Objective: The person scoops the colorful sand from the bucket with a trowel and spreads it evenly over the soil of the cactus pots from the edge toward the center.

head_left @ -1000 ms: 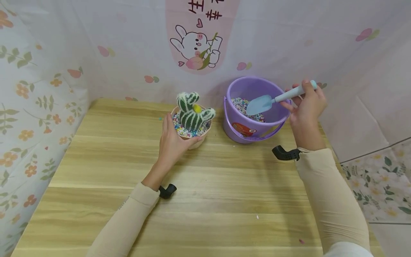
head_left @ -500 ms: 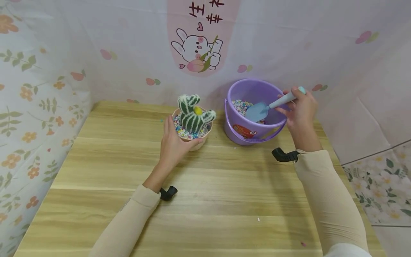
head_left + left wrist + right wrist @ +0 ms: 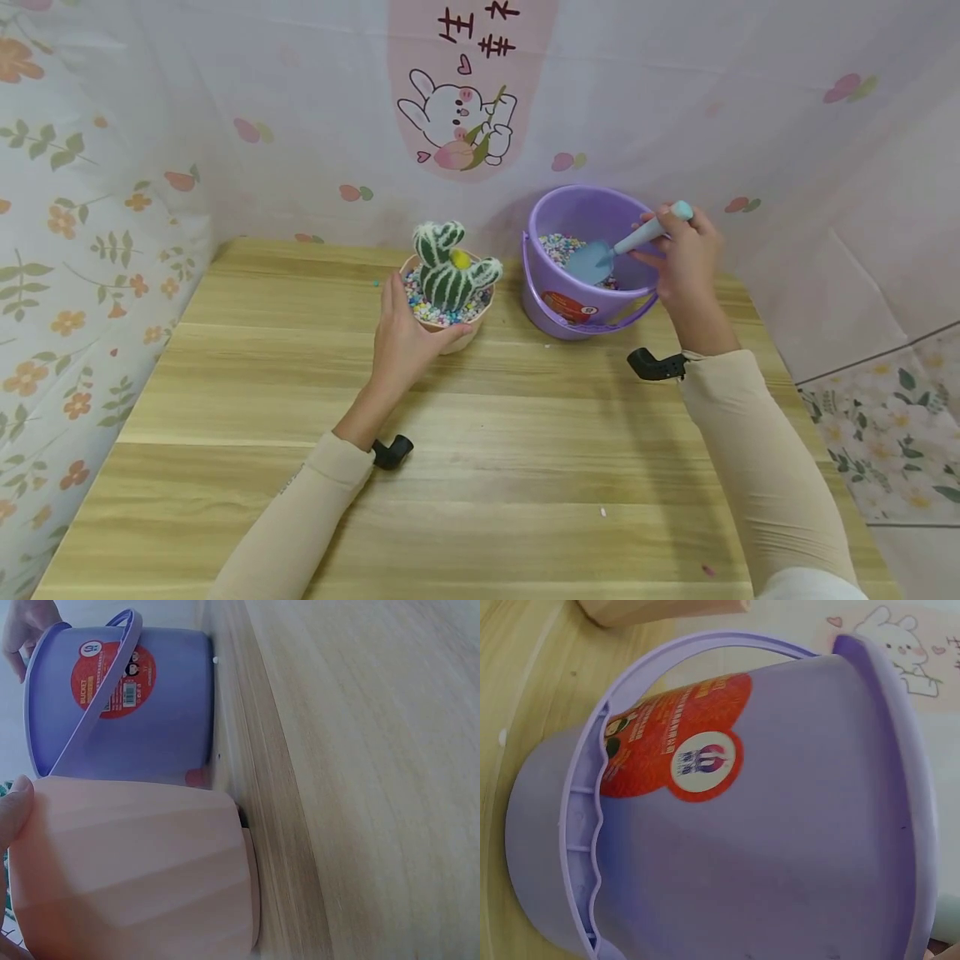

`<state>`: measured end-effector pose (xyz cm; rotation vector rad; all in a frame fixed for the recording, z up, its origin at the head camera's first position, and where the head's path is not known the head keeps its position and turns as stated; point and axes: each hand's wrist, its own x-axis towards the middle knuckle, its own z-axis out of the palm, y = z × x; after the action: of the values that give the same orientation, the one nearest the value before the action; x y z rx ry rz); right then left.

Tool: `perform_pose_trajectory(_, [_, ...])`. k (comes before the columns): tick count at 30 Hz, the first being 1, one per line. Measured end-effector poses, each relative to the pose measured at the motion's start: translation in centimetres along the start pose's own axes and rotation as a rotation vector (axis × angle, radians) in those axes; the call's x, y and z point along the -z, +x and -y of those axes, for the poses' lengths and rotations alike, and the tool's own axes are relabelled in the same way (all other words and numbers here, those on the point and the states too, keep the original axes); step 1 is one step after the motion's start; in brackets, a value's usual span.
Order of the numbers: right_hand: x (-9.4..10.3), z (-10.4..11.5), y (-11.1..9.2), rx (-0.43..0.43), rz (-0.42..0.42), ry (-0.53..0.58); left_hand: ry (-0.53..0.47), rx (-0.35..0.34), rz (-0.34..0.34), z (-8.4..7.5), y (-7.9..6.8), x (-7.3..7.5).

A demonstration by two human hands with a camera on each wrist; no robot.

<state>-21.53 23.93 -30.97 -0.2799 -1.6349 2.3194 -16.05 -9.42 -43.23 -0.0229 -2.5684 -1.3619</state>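
My left hand (image 3: 405, 337) grips a peach flowerpot (image 3: 135, 862), thumb along its near side and fingers at its left. A knitted green-and-white cactus (image 3: 446, 287) with a yellow tuft stands in the pot, with multicoloured pebbles (image 3: 423, 310) around it. To the right is a purple bucket (image 3: 551, 302), partly filled with similar pebbles. Over the bucket's right rim, my right hand (image 3: 688, 258) holds a light blue hand trowel (image 3: 591, 263) by its handle. The trowel's blade is inside the bucket, at the pebbles; whether its tip is buried is unclear.
The bucket's handle (image 3: 581, 817) hangs down on its near side. Behind pot and bucket rises a white cloth (image 3: 300, 158) with a rabbit print. Stray bits (image 3: 602, 512) lie on the wooden table (image 3: 480, 450). A flowered cloth (image 3: 90, 275) borders the left.
My right hand has moved left and slightly down, bringing the trowel's blade lower and further left into the bucket. The left hand and the pot have stayed in place.
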Motion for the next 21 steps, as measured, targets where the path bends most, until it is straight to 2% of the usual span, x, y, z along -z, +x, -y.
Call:
perform_pose_trajectory(9, [-0.2, -0.3, 0.2, 0.011, 0.019, -0.025, 0.012, -0.008, -0.017, 0.4, 0.1, -0.1])
perform_pose_trajectory(15, [-0.3, -0.1, 0.3, 0.001, 0.070, -0.042, 0.004, -0.024, -0.026, 0.3, 0.1, 0.0])
perform_pose_trajectory(21, [0.1, 0.5, 1.4, -0.009, 0.116, 0.017, 0.000, -0.028, -0.009, 0.1, 0.0, 0.1])
